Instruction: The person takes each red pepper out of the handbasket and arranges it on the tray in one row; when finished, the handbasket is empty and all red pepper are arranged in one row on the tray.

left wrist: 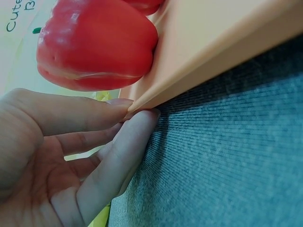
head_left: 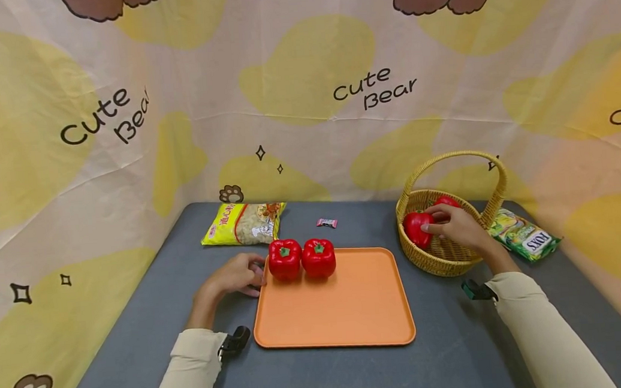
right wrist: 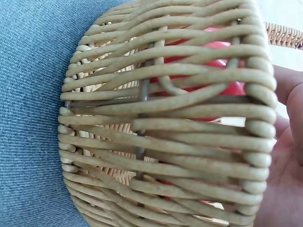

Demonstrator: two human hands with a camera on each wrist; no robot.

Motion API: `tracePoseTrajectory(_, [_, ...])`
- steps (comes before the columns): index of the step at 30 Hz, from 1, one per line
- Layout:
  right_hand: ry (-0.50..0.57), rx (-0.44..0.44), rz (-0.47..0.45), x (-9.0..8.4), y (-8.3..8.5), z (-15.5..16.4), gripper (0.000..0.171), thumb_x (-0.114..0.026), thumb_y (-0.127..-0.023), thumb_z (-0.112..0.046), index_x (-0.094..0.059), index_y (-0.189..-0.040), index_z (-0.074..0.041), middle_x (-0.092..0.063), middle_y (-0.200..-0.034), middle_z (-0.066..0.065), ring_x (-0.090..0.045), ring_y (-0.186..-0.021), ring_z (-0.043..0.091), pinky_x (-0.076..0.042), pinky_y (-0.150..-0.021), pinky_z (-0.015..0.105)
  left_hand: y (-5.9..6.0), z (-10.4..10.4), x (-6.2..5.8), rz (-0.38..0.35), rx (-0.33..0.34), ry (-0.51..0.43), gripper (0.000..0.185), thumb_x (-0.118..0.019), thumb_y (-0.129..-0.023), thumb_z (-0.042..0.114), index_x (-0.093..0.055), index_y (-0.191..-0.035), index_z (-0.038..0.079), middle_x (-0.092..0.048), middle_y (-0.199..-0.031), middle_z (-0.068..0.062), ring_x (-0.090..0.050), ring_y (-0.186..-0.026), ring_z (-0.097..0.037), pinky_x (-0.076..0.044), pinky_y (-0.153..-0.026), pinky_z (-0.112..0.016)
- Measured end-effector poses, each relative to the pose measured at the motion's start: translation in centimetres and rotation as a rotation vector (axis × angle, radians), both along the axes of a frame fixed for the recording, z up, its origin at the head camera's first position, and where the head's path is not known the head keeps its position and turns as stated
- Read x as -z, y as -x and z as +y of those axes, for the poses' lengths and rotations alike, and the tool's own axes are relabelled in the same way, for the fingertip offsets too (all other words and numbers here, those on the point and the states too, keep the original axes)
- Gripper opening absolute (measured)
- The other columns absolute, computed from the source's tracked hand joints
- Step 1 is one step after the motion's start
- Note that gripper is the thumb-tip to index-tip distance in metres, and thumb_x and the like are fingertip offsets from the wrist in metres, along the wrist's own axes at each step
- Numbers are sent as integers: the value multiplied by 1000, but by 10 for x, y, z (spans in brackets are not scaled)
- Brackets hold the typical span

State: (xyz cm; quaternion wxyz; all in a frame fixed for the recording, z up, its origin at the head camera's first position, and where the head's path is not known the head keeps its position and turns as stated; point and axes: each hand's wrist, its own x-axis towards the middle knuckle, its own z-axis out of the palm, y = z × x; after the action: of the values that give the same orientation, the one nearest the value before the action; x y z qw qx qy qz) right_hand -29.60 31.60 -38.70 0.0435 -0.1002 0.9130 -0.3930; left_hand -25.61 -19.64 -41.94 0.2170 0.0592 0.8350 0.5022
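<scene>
At the left edge of the orange tray (head_left: 351, 305), my left hand (head_left: 235, 275) pinches the rim between thumb and finger, as the left wrist view shows close up. Two red bell peppers, one at the corner (head_left: 285, 260) and one beside it (head_left: 318, 258), stand on the tray's far left part with green stems up. My right hand (head_left: 460, 227) reaches into the yellow wicker basket (head_left: 439, 267) and grips a red bell pepper (head_left: 416, 230) there. Another red pepper (head_left: 446, 201) lies behind that hand, partly hidden. Basket weave covers most of the right wrist view.
A yellow bag of pasta (head_left: 245, 224) lies behind the tray at the left. Near the back edge is a small pink wrapped candy (head_left: 326, 223). To the basket's right lies a green snack packet (head_left: 527, 236). The basket's tall handle (head_left: 454, 154) arches over it.
</scene>
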Motion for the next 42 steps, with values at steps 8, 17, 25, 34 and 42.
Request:
tracePoseTrajectory(8, [-47,22,94,4,-5,-3,57,-67,-88,-44,-52,-131,-10,-55,-128,19,-52,-118,37,-50,-91,49,1,0,1,8,0,0,51,-55,-86,-1,-44,-135,-10,-59,-98,-20,-63,-81,-22,-61,-68,-38])
tracePoseTrajectory(17, [44,24,85,7,-11,-5,67,-68,-89,-41,-43,-141,-7,-51,-134,18,-52,-120,39,-52,-91,47,1,0,2,10,-3,-5,51,-56,-85,-2,-45,-134,-10,-59,-97,-19,-63,-80,-22,-61,-68,-38])
tracePoseTrajectory(25, [26,84,120,8,-17,-5,74,-68,-87,-47,-41,-146,-12,-47,-140,18,-51,-122,41,-52,-91,52,1,-1,3,12,-1,0,50,-55,-86,-2,-45,-134,-11,-59,-97,-19,-63,-80,-21,-61,-67,-38])
tracePoseTrajectory(34, [65,100,174,1,-32,-9,72,-71,-87,-40,-39,-147,-16,-43,-145,16,-50,-120,40,-53,-84,38,0,-1,2,5,-1,1,50,-56,-86,-2,-44,-134,-10,-58,-97,-19,-63,-79,-21,-61,-68,-38])
tracePoseTrajectory(42, [89,113,186,-3,-45,-12,78,-73,-86,-32,-33,-150,-12,-37,-147,18,-43,-124,40,-46,-94,58,0,0,1,19,0,3,50,-55,-85,-2,-45,-133,-10,-59,-97,-20,-63,-80,-22,-61,-67,-38])
